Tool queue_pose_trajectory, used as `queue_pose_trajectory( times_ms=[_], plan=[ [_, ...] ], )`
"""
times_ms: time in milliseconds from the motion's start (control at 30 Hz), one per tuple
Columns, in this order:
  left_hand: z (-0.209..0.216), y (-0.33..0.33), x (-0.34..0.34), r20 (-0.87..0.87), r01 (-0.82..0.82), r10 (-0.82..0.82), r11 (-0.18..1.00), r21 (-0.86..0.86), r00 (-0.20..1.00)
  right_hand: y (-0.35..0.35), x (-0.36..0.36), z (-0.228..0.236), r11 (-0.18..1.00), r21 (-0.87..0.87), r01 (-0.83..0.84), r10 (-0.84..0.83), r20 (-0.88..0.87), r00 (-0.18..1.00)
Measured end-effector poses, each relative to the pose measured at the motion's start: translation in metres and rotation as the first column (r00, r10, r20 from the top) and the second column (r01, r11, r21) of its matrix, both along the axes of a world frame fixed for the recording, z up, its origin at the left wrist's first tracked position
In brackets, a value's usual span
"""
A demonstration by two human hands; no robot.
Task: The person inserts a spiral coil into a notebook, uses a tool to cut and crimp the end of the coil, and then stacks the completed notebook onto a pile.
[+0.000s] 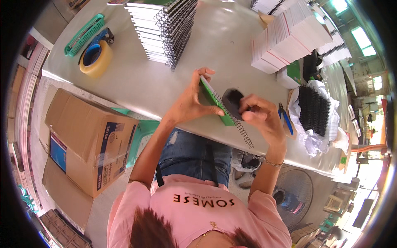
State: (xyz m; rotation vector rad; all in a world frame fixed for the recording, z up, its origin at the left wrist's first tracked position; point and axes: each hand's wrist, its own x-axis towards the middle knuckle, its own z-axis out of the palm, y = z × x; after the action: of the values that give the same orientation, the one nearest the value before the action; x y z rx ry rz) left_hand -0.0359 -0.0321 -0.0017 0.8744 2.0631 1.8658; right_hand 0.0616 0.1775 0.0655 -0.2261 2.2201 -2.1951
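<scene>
My left hand (188, 101) grips a small green-covered notebook (227, 120) tilted on edge over the table's near side, thumb on one face. A dark spiral coil (244, 134) runs along the notebook's edge, its free end sticking out past the lower corner. Against that edge sits a black ring-shaped piece (230, 108) with a hollow middle. The closed fingers of my right hand (259, 112) are at its opening and seem to hold it; their tips are partly hidden.
The table (225, 39) bears a stack of coil-bound notebooks (159, 33), a tape roll (96, 62), a green basket (84, 35), paper stacks (285, 37), blue-handled pliers (286, 120) and a bundle of black coils (314, 109). A cardboard box (87, 136) and a fan (291, 198) stand below.
</scene>
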Motion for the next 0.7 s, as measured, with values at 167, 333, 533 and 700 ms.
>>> queue_pose_trajectory(
  times_ms=[167, 333, 533, 700],
  plan=[
    [-0.003, 0.000, -0.004, -0.043, 0.063, -0.061, 0.997, 0.039, 0.997, -0.017, -0.004, 0.019, 0.952, 0.306, 0.027, -0.013, -0.045, 0.999],
    [0.006, 0.000, 0.000, -0.005, 0.036, -0.036, 0.999, -0.016, 0.999, -0.010, -0.016, 0.003, 0.948, 0.310, 0.080, -0.114, 0.094, 0.989],
    [0.000, -0.001, -0.002, -0.051, 0.038, -0.038, 0.999, -0.008, 0.998, -0.023, -0.014, 0.023, 0.968, 0.249, -0.002, -0.013, 0.056, 0.998],
    [-0.008, 0.000, -0.002, -0.043, 0.096, -0.094, 0.994, 0.050, 0.995, -0.025, -0.008, 0.028, 0.966, 0.258, -0.027, 0.023, 0.021, 1.000]
  ],
)
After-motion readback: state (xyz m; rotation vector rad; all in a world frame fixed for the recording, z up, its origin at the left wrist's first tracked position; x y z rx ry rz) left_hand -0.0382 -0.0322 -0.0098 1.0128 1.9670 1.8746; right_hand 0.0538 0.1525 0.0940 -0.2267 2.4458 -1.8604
